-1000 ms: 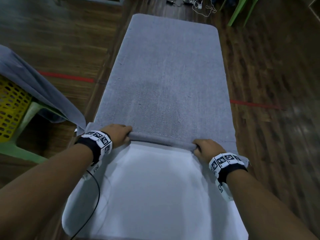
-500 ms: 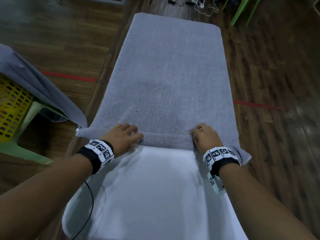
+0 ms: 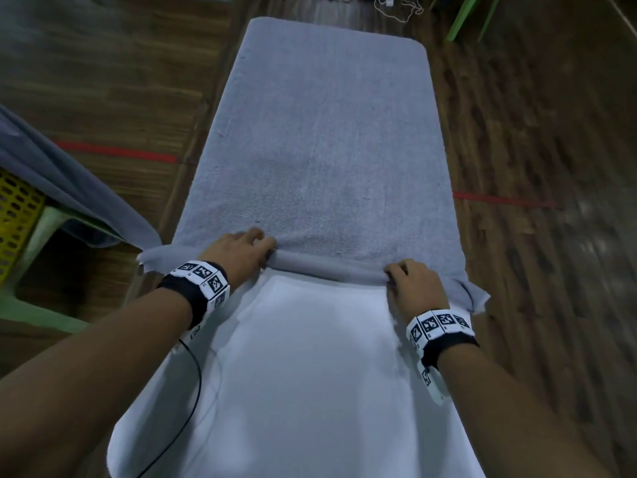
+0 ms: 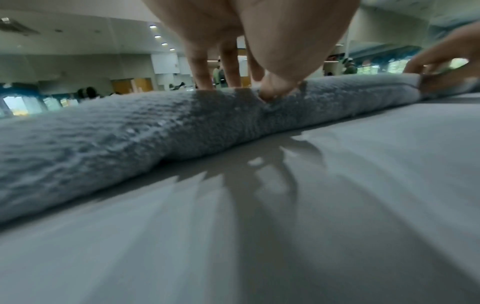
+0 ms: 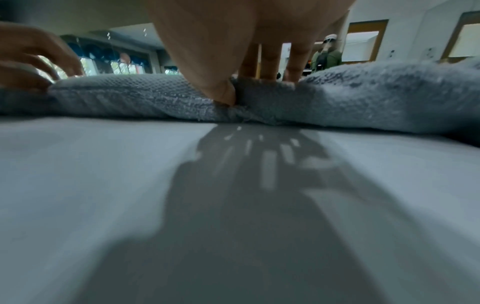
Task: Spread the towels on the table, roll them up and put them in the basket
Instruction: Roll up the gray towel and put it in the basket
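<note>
A grey terry-cloth towel [image 3: 320,139] lies spread lengthwise along the narrow white table [image 3: 303,374], its near end turned over into a slim, soft roll [image 3: 327,269] that runs across the tabletop between my two hands. I judge the rolling has only just begun: nearly the whole length of cloth lies flat ahead of the roll.

My left hand [image 3: 238,251] grips the roll toward its left end. In the left wrist view the thumb digs into the near face of the cloth while the fingers [image 4: 200,70], slightly apart, stand on top, a pinch that seems meant to keep the first turn tight. My right hand [image 3: 412,282] does the same toward the right end: its thumb presses into the pile from the near side and its fingers [image 5: 270,61] plant on the crest. The hands sit wide apart, which I take as a way to keep the roll straight across its width. Outside each hand the towel's corners hang unrolled over the table's long edges.

The pile is looped and nubbly, denting under each thumb; the tabletop is smooth and faintly glossy, carrying the hands' shadows.

At far left a yellow perforated plastic basket [image 3: 17,215] rests on a pale green plastic stool [image 3: 38,305], another grey towel [image 3: 65,181] draped over it. The floor is dark wood plank [image 3: 551,270] with red tape lines.
</note>
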